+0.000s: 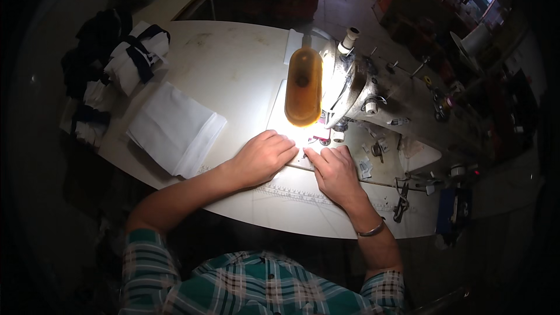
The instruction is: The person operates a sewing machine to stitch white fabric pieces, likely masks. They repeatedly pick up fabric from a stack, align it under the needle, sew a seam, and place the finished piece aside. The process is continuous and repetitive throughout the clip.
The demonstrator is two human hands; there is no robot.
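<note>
My left hand (269,157) rests on the white table beside the needle area of a sewing machine (402,102), its fingers curled and pressed together. Close by on the right, my right hand (336,174) is closed too, with its index finger and thumb brought together near the presser foot. Bright lamp light washes out the spot between the fingertips, so whatever they hold there cannot be made out. An amber oblong lamp shade (303,84) hangs just beyond the hands and hides part of the machine's needle end.
Folded white cloth (175,125) lies on the left of the table (233,52). Behind it are black-and-white cloth bundles (131,64). A printed ruler strip (297,193) runs along the near edge. Thread snips (401,201) and a dark blue box (453,210) are at right.
</note>
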